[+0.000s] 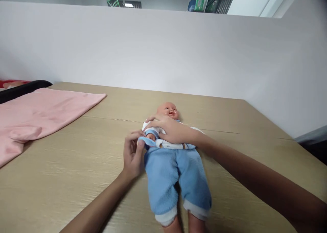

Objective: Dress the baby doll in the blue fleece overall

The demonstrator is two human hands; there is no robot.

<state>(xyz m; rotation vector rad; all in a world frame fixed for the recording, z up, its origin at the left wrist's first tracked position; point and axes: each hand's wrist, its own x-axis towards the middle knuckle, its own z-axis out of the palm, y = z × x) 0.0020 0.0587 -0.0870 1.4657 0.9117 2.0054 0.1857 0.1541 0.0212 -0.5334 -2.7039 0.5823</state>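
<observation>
A baby doll (170,111) lies on its back on the wooden table (76,178), head away from me. It wears fluffy blue trousers (173,175) with white cuffs and a white and blue top. My left hand (133,154) pinches the edge of the doll's clothing at its waist, beside the doll's small hand. My right hand (170,129) lies across the doll's chest, fingers curled over the top near its shoulder.
A pink cloth (38,115) is spread at the table's left side, with a black object (22,88) behind it. A white partition wall (163,49) stands along the table's far edge. The table's right edge runs diagonally at the right.
</observation>
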